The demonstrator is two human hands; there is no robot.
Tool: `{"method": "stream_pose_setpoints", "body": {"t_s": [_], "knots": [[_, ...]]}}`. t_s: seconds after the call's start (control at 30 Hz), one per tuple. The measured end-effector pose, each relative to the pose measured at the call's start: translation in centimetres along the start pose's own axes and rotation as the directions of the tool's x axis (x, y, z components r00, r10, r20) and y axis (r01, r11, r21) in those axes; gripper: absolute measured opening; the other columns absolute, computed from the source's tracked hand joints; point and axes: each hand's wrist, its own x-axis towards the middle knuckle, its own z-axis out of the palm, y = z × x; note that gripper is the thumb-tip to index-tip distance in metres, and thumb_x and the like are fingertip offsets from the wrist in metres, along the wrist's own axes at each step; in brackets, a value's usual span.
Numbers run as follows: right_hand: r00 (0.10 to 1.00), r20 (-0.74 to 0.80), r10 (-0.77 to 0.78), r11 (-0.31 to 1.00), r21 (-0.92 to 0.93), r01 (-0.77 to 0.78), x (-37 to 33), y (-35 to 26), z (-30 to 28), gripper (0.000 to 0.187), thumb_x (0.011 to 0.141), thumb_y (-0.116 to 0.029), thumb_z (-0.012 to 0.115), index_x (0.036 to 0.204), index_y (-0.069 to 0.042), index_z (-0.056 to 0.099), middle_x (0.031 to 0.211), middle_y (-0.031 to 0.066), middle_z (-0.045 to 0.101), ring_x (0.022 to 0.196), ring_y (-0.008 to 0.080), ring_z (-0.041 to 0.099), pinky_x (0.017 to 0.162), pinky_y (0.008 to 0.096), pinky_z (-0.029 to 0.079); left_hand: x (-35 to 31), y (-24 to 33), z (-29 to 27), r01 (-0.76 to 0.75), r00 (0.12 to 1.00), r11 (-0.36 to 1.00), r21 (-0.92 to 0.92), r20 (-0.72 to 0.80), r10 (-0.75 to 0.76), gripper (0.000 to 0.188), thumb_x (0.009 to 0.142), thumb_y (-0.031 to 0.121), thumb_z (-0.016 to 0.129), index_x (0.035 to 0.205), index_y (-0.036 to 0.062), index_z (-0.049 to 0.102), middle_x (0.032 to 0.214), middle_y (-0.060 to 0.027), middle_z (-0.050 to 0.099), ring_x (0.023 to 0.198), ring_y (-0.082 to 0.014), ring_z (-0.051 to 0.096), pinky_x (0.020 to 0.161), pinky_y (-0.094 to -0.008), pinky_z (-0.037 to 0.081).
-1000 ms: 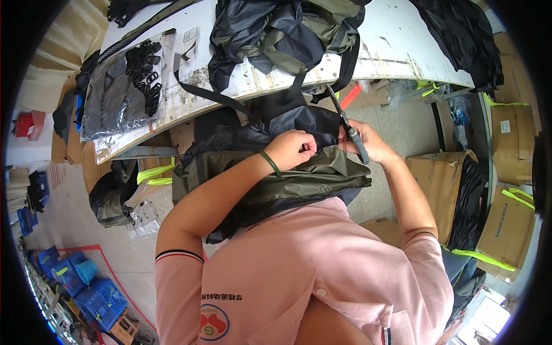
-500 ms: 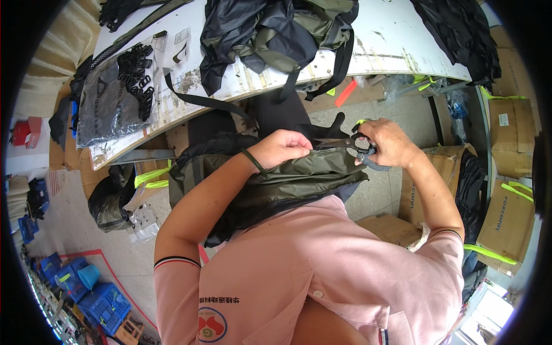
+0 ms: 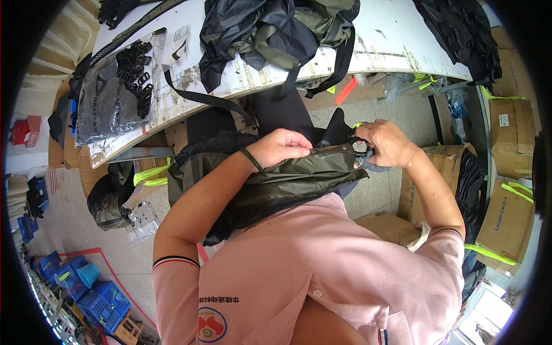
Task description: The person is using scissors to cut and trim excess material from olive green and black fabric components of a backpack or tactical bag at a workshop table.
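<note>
A dark olive-green and black fabric piece [image 3: 299,177], perhaps part of a bag, lies across my lap. My left hand [image 3: 280,150] is closed, thumb and fingers pinching the upper edge of this fabric. In my right hand [image 3: 388,142] are scissors [image 3: 340,148], fingers wrapped through the handles. Their blades point left along the fabric edge toward my left fingertips and look nearly closed. Whether they touch the fabric cannot be made out. A black flap or strap [image 3: 336,127] stands up just beyond the blades.
Ahead is a white worktable [image 3: 374,54] bearing a heap of black and olive fabric [image 3: 270,34] with hanging straps. A clear bag of black buckles [image 3: 115,95] lies at its left. Cardboard boxes [image 3: 506,224] stand at right; blue crates [image 3: 103,305] are at lower left.
The scissor blades have come closer together and sit slightly lower. The black flap beyond them has shifted and looks broader. My left hand has hardly moved.
</note>
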Motion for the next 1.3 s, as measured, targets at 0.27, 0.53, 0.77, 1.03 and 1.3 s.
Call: {"method": "stream_pose_setpoints", "body": {"t_s": [0.27,0.53,0.77,1.03,1.3], "knots": [[1.000,0.012,0.011,0.999,-0.051,-0.010,-0.1,0.2,0.3,0.033,0.059,-0.023,0.074,0.077,-0.005,0.052,0.070,0.0133,0.058,0.071,0.0371,0.058,0.062,0.0436,0.045,-0.1,0.1,0.1,0.006,1.000,1.000,0.016,0.015,-0.006,0.016,0.090,0.011,0.060,0.102,-0.0006,0.062,0.091,-0.0007,0.064,0.082,-0.0056,0.057,0.076,-0.0207,0.046],[1.000,-0.003,0.018,0.997,-0.076,-0.018,-0.3,0.1,0.5,0.028,0.057,-0.013,0.069,0.077,-0.005,0.052,0.073,0.0133,0.060,0.073,0.0367,0.059,0.065,0.0436,0.047,0.0,0.2,0.3,-0.018,1.000,1.000,0.018,-0.019,0.018,0.018,0.089,0.012,0.061,0.102,-0.0009,0.063,0.087,-0.0003,0.063,0.079,-0.0056,0.056,0.073,-0.0209,0.045],[0.999,-0.022,0.039,0.995,-0.093,-0.041,-0.4,0.2,0.8,0.028,0.057,-0.014,0.070,0.076,-0.006,0.051,0.071,0.0126,0.059,0.071,0.0366,0.059,0.065,0.0432,0.047,0.0,0.2,0.5,-0.017,0.999,1.000,0.002,-0.038,0.017,0.018,0.089,0.012,0.061,0.102,-0.0013,0.063,0.087,-0.0004,0.064,0.078,-0.0056,0.056,0.072,-0.0207,0.045],[0.997,-0.023,0.073,0.994,-0.085,-0.075,-0.7,0.2,1.2,0.030,0.060,-0.016,0.074,0.077,-0.005,0.053,0.069,0.0130,0.060,0.070,0.0366,0.059,0.061,0.0431,0.046,0.0,-0.2,-0.2,-0.042,0.999,0.998,0.048,-0.028,0.043,0.019,0.089,0.012,0.060,0.102,-0.0020,0.063,0.090,-0.0020,0.064,0.081,-0.0068,0.057,0.074,-0.0216,0.046],[0.960,-0.132,0.249,0.701,0.708,-0.084,3.1,-3.8,5.1,0.024,0.072,-0.004,0.076,0.085,-0.005,0.056,0.078,0.0024,0.060,0.074,0.0104,0.054,0.068,0.0264,0.045,-0.1,0.2,0.0,-0.210,0.975,0.924,0.319,-0.001,0.222,0.016,0.086,0.015,0.066,0.094,0.0016,0.065,0.086,-0.0029,0.065,0.080,-0.0093,0.059,0.072,-0.0246,0.047]]}}
